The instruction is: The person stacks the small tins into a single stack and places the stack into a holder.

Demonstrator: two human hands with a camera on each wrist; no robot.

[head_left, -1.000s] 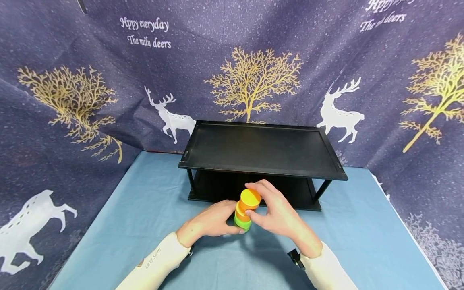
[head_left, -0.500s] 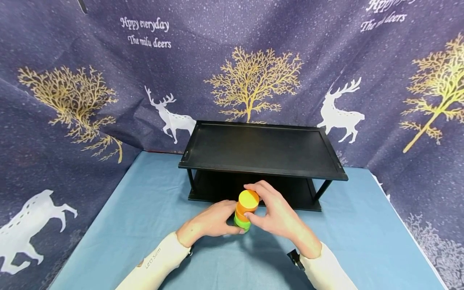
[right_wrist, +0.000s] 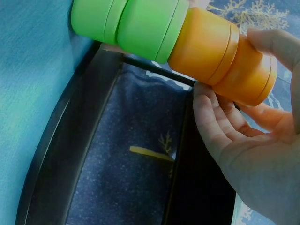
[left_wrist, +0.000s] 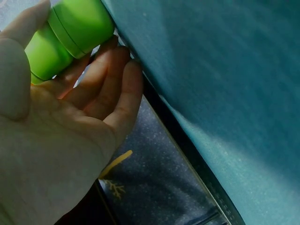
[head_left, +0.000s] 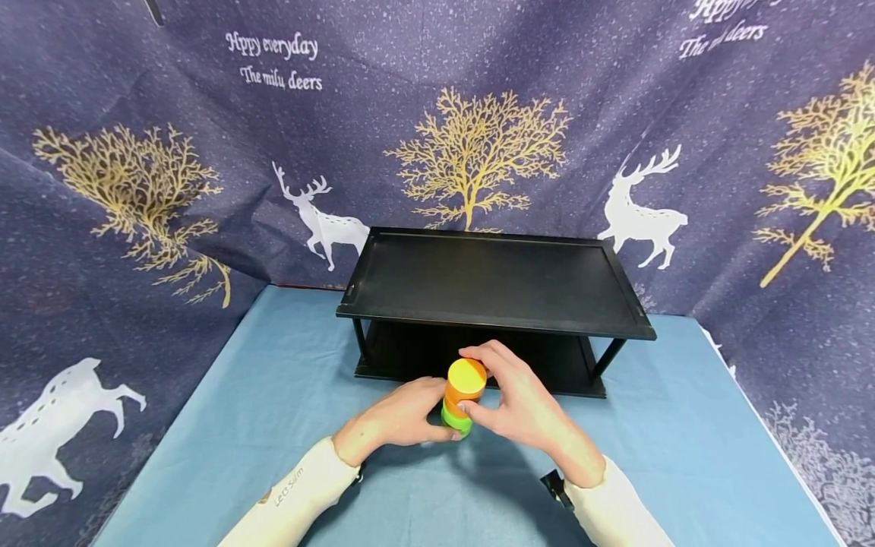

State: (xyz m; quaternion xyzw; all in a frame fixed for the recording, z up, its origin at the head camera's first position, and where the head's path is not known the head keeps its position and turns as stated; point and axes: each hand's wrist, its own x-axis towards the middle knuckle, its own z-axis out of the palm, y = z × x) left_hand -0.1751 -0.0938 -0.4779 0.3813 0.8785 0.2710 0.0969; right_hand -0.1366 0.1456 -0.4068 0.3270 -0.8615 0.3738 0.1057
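Observation:
A short upright stack stands on the blue cloth: two green round jars [right_wrist: 150, 26] below, two orange round jars [right_wrist: 201, 44] above. My left hand [head_left: 408, 414] grips the green part low down, thumb in front and fingers behind. In the left wrist view both green jars [left_wrist: 79, 28] lie between thumb and fingers. My right hand [head_left: 516, 399] pinches the topmost orange jar [head_left: 467, 377], which sits on the lower orange one. From the head view, the lower orange jar is mostly hidden. The right wrist view shows the four in one slightly bent line.
Just behind the hands stands a black two-tier shelf [head_left: 492, 281], its lower board [head_left: 410, 357] close to the stack. Blue cloth [head_left: 273, 380] covers the table. A dark curtain [head_left: 383, 114] with deer and trees hangs behind and at both sides.
My right hand has moved slightly left and brought the top orange jar from an offset position to over the one beneath. My left hand has stayed still on the green jars.

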